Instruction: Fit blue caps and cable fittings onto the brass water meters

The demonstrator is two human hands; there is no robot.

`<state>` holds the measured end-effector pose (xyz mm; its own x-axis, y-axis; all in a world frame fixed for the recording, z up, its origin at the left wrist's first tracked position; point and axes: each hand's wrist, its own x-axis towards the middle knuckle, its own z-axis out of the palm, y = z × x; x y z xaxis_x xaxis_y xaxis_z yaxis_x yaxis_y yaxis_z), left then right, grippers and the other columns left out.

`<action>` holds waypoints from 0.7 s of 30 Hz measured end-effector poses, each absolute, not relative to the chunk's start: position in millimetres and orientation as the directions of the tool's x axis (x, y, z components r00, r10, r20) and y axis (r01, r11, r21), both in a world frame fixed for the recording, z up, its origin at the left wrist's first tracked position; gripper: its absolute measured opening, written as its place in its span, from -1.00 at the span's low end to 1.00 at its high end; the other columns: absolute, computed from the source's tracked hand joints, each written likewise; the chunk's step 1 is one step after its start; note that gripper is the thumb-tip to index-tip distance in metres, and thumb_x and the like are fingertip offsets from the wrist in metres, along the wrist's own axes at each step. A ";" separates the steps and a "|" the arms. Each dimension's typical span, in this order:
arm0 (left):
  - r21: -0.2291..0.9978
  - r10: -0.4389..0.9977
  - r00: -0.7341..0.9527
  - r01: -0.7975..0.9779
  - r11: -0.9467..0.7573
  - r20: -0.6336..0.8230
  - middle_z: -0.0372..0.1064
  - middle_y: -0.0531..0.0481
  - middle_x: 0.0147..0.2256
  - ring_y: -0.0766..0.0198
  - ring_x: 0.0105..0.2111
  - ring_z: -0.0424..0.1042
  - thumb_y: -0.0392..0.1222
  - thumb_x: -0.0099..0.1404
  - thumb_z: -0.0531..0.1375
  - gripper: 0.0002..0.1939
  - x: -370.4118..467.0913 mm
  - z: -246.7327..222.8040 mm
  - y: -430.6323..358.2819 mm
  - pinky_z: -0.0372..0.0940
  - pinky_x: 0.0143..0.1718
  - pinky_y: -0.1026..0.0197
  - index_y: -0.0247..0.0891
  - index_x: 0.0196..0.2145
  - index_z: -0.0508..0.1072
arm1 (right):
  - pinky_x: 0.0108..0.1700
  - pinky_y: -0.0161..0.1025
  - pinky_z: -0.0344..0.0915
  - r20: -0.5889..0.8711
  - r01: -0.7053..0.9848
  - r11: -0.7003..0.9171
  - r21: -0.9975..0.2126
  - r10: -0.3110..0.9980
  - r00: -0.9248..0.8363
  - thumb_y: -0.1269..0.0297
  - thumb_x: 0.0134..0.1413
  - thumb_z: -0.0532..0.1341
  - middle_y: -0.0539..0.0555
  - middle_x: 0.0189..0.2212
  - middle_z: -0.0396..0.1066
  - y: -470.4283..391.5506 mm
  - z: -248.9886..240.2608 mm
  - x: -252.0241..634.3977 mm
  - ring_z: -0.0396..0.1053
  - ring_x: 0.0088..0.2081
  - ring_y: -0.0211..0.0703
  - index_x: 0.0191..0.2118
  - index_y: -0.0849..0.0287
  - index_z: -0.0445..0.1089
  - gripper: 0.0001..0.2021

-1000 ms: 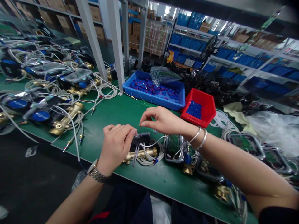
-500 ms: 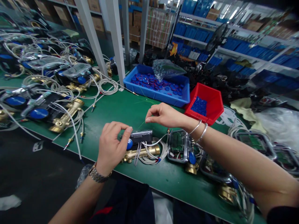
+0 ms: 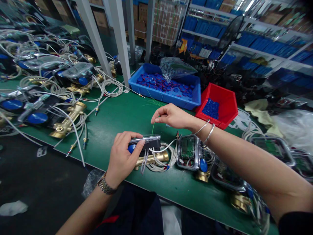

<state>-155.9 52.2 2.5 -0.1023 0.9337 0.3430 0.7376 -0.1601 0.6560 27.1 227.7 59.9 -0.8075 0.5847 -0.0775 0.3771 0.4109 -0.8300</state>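
Head view: on a smooth green table (image 3: 107,120), a black meter box (image 3: 153,142) with a clear, rounded lid sits beside a brass pipe (image 3: 160,156). The left hand (image 3: 123,156), palm down, grips the box between thumb and fingers. The right hand (image 3: 171,116), wrist bent, pinches a thin green wire (image 3: 153,129) above it.

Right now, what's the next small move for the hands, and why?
Probably lower the right hand slightly, guiding the green wire toward the black box. The wire runs from its fingertips down toward the box's far edge, contact unclear, and the left hand holds the box by one end.
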 end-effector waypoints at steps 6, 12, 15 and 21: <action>0.674 0.937 -0.103 0.722 -0.160 0.333 0.45 -0.03 -0.18 0.14 -0.12 0.36 -0.10 0.42 0.16 -0.85 -156.8 -0.1 53.0 0.23 -0.04 0.07 -0.19 -0.16 0.45 | -0.38 -0.35 0.12 -0.049 0.353 0.429 -0.832 0.575 -0.816 0.41 0.11 0.25 0.00 -0.44 0.53 225.2 54.8 24.7 0.25 -0.47 -0.35 -0.25 0.28 0.61 -0.83; 0.675 0.937 -0.106 0.720 -0.160 0.334 0.46 -0.03 -0.17 0.13 -0.11 0.37 -0.09 0.41 0.17 -0.86 -157.3 -1.7 53.0 0.24 -0.03 0.07 -0.18 -0.16 0.44 | -0.26 -0.31 0.22 -0.008 0.379 0.529 -0.759 0.576 -0.818 0.46 0.15 0.25 0.01 -0.32 0.60 220.0 52.3 21.2 0.41 -0.36 -0.28 -0.25 0.19 0.61 -0.84; 0.674 0.936 -0.105 0.721 -0.162 0.337 0.46 -0.04 -0.17 0.12 -0.10 0.37 -0.08 0.42 0.17 -0.85 -157.4 -2.2 53.1 0.24 -0.02 0.07 -0.18 -0.16 0.44 | -0.22 -0.30 0.24 -0.019 0.390 0.562 -0.730 0.554 -0.832 0.49 0.14 0.27 0.00 -0.31 0.61 216.4 55.1 20.5 0.46 -0.31 -0.26 -0.26 0.17 0.61 -0.84; 0.670 0.933 -0.090 0.720 -0.181 0.349 0.45 -0.02 -0.18 0.15 -0.12 0.36 -0.10 0.41 0.19 -0.86 -158.0 -2.2 53.6 0.23 -0.04 0.10 -0.19 -0.15 0.44 | -0.23 -0.31 0.23 -0.014 0.384 0.595 -0.706 0.530 -0.848 0.49 0.14 0.28 -0.02 -0.32 0.60 214.5 56.5 20.5 0.45 -0.32 -0.27 -0.26 0.17 0.61 -0.85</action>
<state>-158.0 53.6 -2.2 -0.0903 0.9326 0.3493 0.7196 -0.1814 0.6703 20.5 214.5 56.5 -0.8479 0.5300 -0.0138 0.3837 0.5954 -0.7059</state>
